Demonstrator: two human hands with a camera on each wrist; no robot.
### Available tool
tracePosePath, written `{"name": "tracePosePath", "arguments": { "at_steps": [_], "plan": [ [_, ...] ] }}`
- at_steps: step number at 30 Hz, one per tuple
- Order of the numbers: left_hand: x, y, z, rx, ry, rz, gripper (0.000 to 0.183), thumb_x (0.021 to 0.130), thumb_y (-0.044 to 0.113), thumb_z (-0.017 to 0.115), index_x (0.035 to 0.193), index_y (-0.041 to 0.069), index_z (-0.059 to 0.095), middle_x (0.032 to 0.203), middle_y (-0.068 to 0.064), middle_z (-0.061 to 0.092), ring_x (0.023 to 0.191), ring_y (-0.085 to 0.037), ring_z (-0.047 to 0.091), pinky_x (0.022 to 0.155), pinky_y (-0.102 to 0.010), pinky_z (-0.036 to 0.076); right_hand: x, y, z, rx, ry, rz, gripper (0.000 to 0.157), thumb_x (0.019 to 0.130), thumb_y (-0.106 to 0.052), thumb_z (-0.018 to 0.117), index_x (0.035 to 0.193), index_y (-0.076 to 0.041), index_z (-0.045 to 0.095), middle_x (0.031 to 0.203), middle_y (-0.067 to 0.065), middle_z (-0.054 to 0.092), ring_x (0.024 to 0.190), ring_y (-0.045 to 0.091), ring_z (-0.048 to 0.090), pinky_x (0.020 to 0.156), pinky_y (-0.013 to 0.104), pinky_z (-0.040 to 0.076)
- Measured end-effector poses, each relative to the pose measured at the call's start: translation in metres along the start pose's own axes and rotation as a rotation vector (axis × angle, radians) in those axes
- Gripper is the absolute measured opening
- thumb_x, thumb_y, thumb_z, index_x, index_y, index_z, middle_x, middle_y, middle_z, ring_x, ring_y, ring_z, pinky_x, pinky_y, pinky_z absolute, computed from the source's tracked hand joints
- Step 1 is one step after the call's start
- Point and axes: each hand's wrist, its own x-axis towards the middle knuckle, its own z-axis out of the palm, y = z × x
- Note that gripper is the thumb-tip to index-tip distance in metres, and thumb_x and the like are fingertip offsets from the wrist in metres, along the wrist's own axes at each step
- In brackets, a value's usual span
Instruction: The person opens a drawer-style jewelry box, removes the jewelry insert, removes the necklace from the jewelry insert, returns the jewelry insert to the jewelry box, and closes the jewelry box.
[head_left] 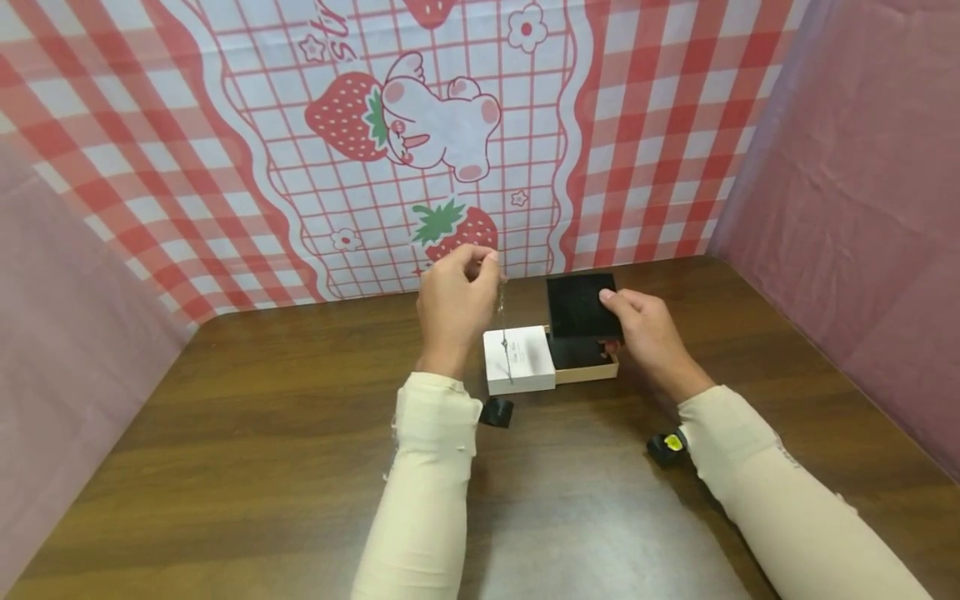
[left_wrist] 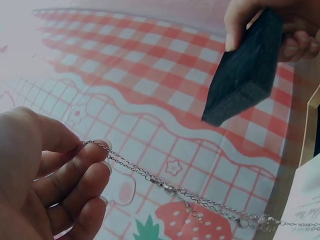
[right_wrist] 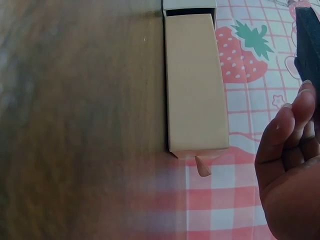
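Between thumb and index finger, my left hand [head_left: 457, 304] pinches a thin silver chain necklace [left_wrist: 185, 195]. It hangs down in front of a white box sleeve [head_left: 517, 383]. A square black foam pad [head_left: 576, 307] is gripped by my right hand [head_left: 652, 333], thumb on its face and fingers behind, raised above the box. From the right end of the sleeve a tan drawer [right_wrist: 196, 85] is pulled partly out, with a dark inside [head_left: 573, 352]. A small pull tab [right_wrist: 202, 166] sticks out of the drawer's end.
The box stands on a brown wooden table [head_left: 262, 467], near its back edge. Behind rises a red-and-white checked cloth [head_left: 645, 125] with strawberry prints. Pink cloth [head_left: 862, 192] closes off the sides. Black wrist devices [head_left: 666, 448] sit under both sleeves.
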Motion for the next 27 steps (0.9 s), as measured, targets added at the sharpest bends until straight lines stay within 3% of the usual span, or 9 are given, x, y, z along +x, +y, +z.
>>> {"name": "tracePosePath", "arguments": {
  "at_steps": [8,20,27],
  "plan": [
    [0.005,-0.021,-0.018,0.000,-0.001,-0.070,0.022,0.098,0.032,0.062,0.097,0.016,0.077,0.077,0.008,0.071,0.064,-0.013,0.059,0.063,-0.036,0.043,0.002,0.004,0.001,0.011,-0.008,0.024,0.046,0.104,-0.034,0.054,0.081,0.006,0.058,0.061,0.008,0.058,0.052,0.022,0.055,0.051,0.037,0.052],
    [0.010,-0.044,-0.048,-0.091,0.064,-0.150,0.019,0.098,0.026,0.062,0.097,0.013,0.076,0.079,0.004,0.072,0.058,-0.017,0.055,0.052,-0.031,0.040,0.001,0.006,0.002,0.012,-0.018,0.044,0.049,0.104,-0.036,0.055,0.080,0.007,0.058,0.058,0.008,0.057,0.050,0.020,0.056,0.050,0.039,0.051],
    [0.013,-0.053,-0.058,-0.075,0.114,-0.131,0.019,0.098,0.025,0.063,0.096,0.012,0.076,0.078,0.004,0.072,0.065,-0.014,0.062,0.058,-0.030,0.045,0.003,0.008,0.001,0.016,-0.039,0.060,0.046,0.105,-0.037,0.053,0.081,0.003,0.058,0.060,0.004,0.057,0.052,0.018,0.055,0.051,0.036,0.051]
  ]
}}
